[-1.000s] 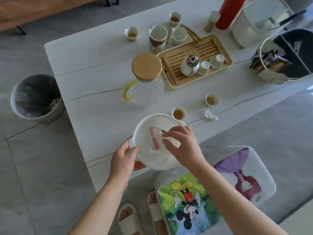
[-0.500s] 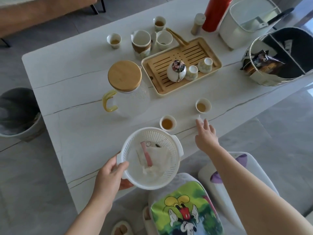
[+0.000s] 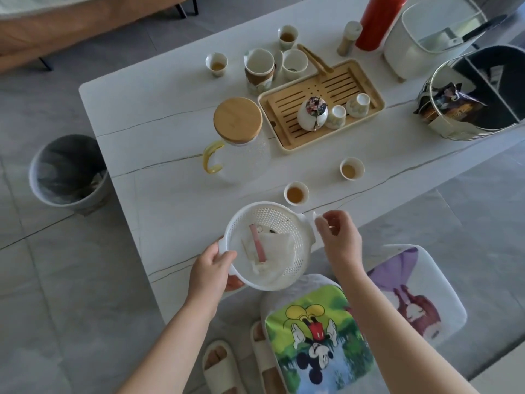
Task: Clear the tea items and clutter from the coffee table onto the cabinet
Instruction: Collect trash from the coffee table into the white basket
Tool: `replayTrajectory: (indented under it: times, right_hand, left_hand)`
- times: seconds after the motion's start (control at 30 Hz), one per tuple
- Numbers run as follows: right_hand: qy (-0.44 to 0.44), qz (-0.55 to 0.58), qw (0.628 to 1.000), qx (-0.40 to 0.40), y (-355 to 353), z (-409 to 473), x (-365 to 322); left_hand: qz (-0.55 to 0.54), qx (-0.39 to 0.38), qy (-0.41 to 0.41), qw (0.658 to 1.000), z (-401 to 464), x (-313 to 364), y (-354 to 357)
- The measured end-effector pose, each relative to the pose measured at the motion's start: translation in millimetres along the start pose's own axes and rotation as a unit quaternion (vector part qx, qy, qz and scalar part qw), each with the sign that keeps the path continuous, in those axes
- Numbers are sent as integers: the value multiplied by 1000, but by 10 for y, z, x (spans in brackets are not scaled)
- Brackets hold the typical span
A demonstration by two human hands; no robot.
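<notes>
My left hand [image 3: 211, 267] grips the rim of a white plastic colander [image 3: 284, 223] held over the near edge of the white coffee table [image 3: 159, 137]. Crumpled tissue and a pink wrapper [image 3: 258, 246] lie inside it. My right hand [image 3: 339, 234] pinches a small crumpled white tissue [image 3: 317, 218] just beside the colander's right handle. Two small teacups with tea [image 3: 296, 193] [image 3: 351, 168] stand behind the colander. A glass pitcher with a bamboo lid [image 3: 238, 120] and a bamboo tea tray [image 3: 321, 105] with teapot and cups sit further back.
More cups [image 3: 216, 64], a red thermos [image 3: 377, 21], a white bin [image 3: 431, 35] and a round snack basket [image 3: 477, 92] crowd the far side. A grey waste bin [image 3: 68, 172] stands on the floor left. Two cushioned stools [image 3: 318, 336] are by my feet.
My right hand reached right to the crumpled tissue on the table, picked it up and brought it back to the colander's right handle. The left hand kept holding the colander.
</notes>
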State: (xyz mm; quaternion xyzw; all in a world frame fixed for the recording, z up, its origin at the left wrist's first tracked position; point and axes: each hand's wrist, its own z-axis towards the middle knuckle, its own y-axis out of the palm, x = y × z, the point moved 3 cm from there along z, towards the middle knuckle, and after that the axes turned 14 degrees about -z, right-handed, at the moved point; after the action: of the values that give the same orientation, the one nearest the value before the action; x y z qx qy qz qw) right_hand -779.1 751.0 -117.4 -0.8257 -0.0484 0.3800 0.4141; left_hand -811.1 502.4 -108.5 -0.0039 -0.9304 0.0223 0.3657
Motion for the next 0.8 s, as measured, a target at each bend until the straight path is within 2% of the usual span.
replayTrajectory:
  times: [0.07,0.17,0.23,0.37,0.5,0.6,0.8]
  right_hand:
    - [-65,14,998,-18,-105,-291,-237]
    - [-145,-55,986,-60,-181,-627,-498]
    - [-160,-80,983,-32,-249,-751,-569]
    - [-88,-61,994,29,-608,-959,-687]
    - [-5,38,999,-38,-952,-1241,-880]
    - [-5,44,997,-63,-1174,-1483,-1091]
    - [8,76,997,-27,-1470,-1938,-1500]
  left_hand:
    - [-8,6,-3,1000,-126,61,-2]
    - [-1,-4,1,1000,-314,172,6]
    - [9,-9,14,1000,-429,261,-15]
    - [-1,-20,31,999,-784,555,-123]
    - [-1,-33,51,998,-1172,890,-243]
    - [17,-56,73,996,-1445,1140,-308]
    - [27,-66,106,992,-1755,1581,-555]
